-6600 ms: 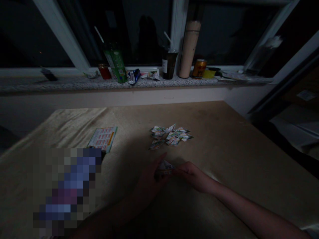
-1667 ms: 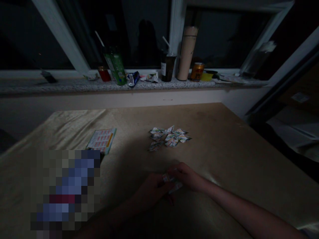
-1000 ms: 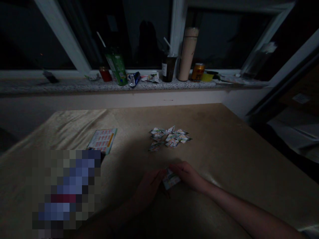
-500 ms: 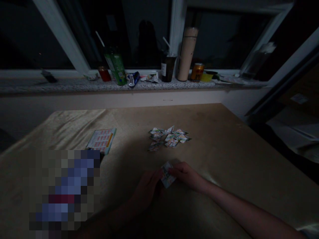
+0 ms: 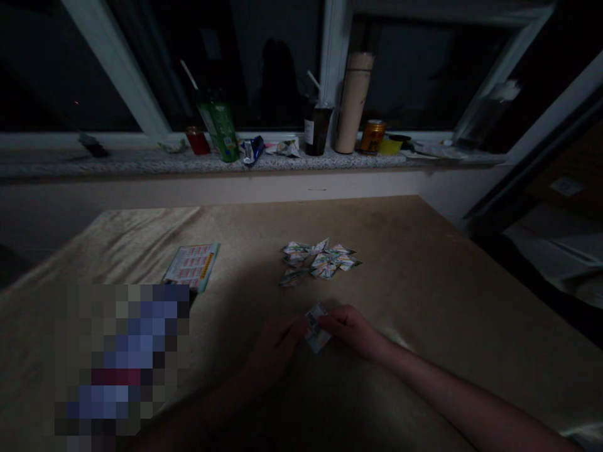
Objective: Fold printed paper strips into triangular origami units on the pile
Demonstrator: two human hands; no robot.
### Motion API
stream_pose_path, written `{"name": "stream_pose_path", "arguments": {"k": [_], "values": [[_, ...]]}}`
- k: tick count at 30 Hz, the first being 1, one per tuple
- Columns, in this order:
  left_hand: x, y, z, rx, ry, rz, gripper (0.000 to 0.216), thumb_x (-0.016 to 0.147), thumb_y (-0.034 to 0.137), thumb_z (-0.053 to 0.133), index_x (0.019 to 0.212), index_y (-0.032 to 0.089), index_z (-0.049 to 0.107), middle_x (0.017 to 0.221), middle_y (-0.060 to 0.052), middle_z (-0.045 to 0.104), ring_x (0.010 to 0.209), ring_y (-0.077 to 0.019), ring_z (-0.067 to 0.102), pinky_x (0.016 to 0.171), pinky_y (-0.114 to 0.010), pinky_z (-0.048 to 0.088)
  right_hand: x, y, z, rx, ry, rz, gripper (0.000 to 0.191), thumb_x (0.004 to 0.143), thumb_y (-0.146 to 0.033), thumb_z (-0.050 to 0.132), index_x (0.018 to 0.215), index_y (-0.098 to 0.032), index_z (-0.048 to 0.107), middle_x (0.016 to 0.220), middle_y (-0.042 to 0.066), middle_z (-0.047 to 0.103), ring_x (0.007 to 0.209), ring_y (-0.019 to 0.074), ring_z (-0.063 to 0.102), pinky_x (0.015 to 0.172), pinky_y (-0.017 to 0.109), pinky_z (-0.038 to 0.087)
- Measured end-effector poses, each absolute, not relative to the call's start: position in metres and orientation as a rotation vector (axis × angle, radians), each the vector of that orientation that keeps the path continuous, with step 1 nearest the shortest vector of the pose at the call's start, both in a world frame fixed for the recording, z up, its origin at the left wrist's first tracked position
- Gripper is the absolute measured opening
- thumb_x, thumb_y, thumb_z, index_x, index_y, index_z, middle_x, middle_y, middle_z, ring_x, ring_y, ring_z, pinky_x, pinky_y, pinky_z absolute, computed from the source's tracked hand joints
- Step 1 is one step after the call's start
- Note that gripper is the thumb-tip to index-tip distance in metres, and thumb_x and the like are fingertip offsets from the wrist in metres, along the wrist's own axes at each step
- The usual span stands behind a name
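Observation:
In dim light, a small piece of printed paper (image 5: 315, 328) is pinched between both my hands just above the tan table (image 5: 424, 276). My left hand (image 5: 271, 348) grips its left side with curled fingers. My right hand (image 5: 351, 329) holds its right side with thumb and fingertips. A little farther back lies a cluster of several folded printed paper pieces (image 5: 318, 260). A flat printed card sheet (image 5: 192, 265) lies to the left of that cluster.
A blurred-out patch (image 5: 122, 358) covers the table's near left. The stone windowsill (image 5: 117, 160) behind carries a green bottle (image 5: 217, 125), a red jar (image 5: 196, 139), a dark cup with a straw (image 5: 316, 129), a tall beige flask (image 5: 352, 103), an orange can (image 5: 373, 136) and wrappers.
The paper piece has been turned and refolded between my fingers, now standing more upright. Both hands stayed at the same spot on the table.

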State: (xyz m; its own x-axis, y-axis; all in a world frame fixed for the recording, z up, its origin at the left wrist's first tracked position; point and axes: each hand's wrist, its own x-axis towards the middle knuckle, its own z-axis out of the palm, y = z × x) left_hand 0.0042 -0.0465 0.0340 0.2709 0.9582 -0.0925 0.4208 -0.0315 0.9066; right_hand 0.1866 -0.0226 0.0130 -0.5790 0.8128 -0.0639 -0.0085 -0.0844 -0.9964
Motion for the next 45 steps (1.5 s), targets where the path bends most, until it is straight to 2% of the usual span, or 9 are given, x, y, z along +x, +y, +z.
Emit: {"name": "stream_pose_path", "arguments": {"k": [7,18,27,33,35,37,39,42,45], "values": [[0.008,-0.051,0.033,1.558,1.295,0.787,0.041,0.087,0.046,0.038,0.063,0.017,0.054,0.054,0.003,0.046,0.052,-0.0126,0.041,0.049,-0.02,0.031,0.181,-0.031,0.012,-0.808,-1.607,1.841,0.04,0.079,-0.053,0.054,0.068,-0.014,0.056,0.06,-0.002,0.052,0.052,0.0079,0.046,0.051,0.019,0.04],[0.008,-0.05,0.034,1.581,1.294,0.712,0.043,0.088,0.045,0.036,0.061,0.017,0.055,0.052,0.003,0.047,0.051,-0.0128,0.042,0.048,-0.021,0.031,0.18,-0.039,0.014,-0.936,-1.723,1.817,0.045,0.076,-0.057,0.054,0.062,-0.014,0.053,0.051,-0.005,0.046,0.043,0.0054,0.037,0.04,0.017,0.028],[0.007,-0.048,0.032,1.439,1.252,0.683,0.047,0.085,0.053,0.037,0.06,0.016,0.052,0.047,0.006,0.04,0.044,-0.0104,0.036,0.043,-0.02,0.026,0.18,-0.037,0.015,-1.024,-1.7,1.607,0.056,0.088,-0.057,0.032,0.054,-0.015,0.048,0.046,-0.004,0.041,0.041,0.0059,0.033,0.039,0.019,0.026],[0.007,-0.048,0.029,1.37,1.145,0.643,0.048,0.082,0.057,0.041,0.063,0.015,0.056,0.051,0.002,0.053,0.047,-0.0113,0.046,0.046,-0.02,0.032,0.182,-0.036,0.015,-1.012,-1.74,1.543,0.056,0.09,-0.053,0.032,0.051,-0.015,0.046,0.045,-0.004,0.039,0.041,0.006,0.033,0.039,0.019,0.026],[0.008,-0.046,0.03,1.343,1.158,0.634,0.049,0.081,0.057,0.041,0.061,0.015,0.055,0.048,0.002,0.053,0.045,-0.0111,0.046,0.046,-0.02,0.032,0.182,-0.034,0.017,-0.994,-1.721,1.46,0.047,0.088,-0.049,0.04,0.059,-0.014,0.053,0.05,-0.004,0.044,0.045,0.0068,0.039,0.042,0.018,0.03],[0.008,-0.045,0.032,1.295,1.169,0.644,0.049,0.08,0.058,0.042,0.061,0.015,0.055,0.046,0.003,0.051,0.042,-0.0104,0.044,0.044,-0.019,0.031,0.182,-0.033,0.019,-0.96,-1.63,1.392,0.027,0.084,-0.043,0.053,0.087,-0.016,0.059,0.063,-0.003,0.053,0.055,0.009,0.049,0.049,0.018,0.038],[0.007,-0.043,0.035,1.253,1.179,0.672,0.048,0.08,0.058,0.044,0.062,0.015,0.055,0.044,0.003,0.051,0.041,-0.0097,0.042,0.043,-0.019,0.03,0.183,-0.032,0.023,-0.919,-1.558,1.348,0.035,0.08,-0.036,0.061,0.111,-0.021,0.052,0.078,0.0,0.06,0.069,0.012,0.057,0.06,0.022,0.045],[0.006,-0.041,0.038,1.209,1.174,0.734,0.046,0.08,0.055,0.046,0.062,0.014,0.056,0.044,0.003,0.05,0.041,-0.0092,0.042,0.043,-0.019,0.03,0.186,-0.03,0.027,-0.863,-1.663,1.245,0.028,0.076,-0.03,0.066,0.102,-0.021,0.061,0.092,0.005,0.065,0.086,0.0165,0.061,0.076,0.029,0.048],[0.005,-0.042,0.04,1.178,1.145,0.741,0.045,0.08,0.054,0.046,0.062,0.014,0.056,0.043,0.004,0.049,0.04,-0.009,0.042,0.042,-0.018,0.031,0.187,-0.029,0.028,-0.843,-1.742,1.179,0.024,0.071,-0.025,0.07,0.094,-0.021,0.067,0.095,0.006,0.067,0.09,0.0184,0.062,0.079,0.031,0.049]]}}
